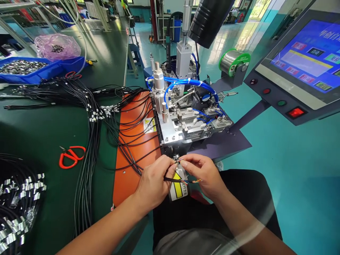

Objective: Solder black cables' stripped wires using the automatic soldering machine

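My left hand (156, 178) is closed round a black cable (172, 180), whose stripped end fans out into thin coloured wires (196, 181) below my fingers. Thumb and forefinger of that hand meet at a small metal holder (176, 157) at the front of the machine. My right hand (203, 173) is pinched too, its fingertips on fine wires, one of them red, right beside the left fingertips. The exact ends of these wires are too small and too covered to make out. Under both hands is a white label with a yellow arrow (178, 187).
The machine (186, 117) with blue air hoses stands ahead, a solder spool (233, 62) behind it. A control screen (305, 60) juts in at right. Leftward lie black cables (91, 159), red-handled scissors (71, 157) and a blue tray (63, 67) of metal parts.
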Tool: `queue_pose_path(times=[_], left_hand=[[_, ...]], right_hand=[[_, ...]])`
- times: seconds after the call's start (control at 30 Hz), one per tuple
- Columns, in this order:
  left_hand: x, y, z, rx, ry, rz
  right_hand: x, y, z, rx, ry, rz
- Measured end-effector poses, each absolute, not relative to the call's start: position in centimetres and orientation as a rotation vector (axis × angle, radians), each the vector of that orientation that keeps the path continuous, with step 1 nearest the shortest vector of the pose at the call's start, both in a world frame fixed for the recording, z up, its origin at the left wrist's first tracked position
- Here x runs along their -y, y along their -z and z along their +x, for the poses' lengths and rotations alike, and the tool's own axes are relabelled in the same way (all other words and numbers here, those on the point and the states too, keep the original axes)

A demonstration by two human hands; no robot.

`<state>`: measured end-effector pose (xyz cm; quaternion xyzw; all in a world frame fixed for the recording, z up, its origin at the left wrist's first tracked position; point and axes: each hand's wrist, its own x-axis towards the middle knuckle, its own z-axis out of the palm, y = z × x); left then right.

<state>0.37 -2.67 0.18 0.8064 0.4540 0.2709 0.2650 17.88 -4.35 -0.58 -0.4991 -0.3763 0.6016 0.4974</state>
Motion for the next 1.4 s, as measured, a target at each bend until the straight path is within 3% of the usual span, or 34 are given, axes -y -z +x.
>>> queue_pose_path(times=[1.4], left_hand=[[3.1,0.5,0.6,-1.193,-0.786,2.283]], right_hand=[[5.1,1.5,15.0,0.783,-1.295,-1.196]])
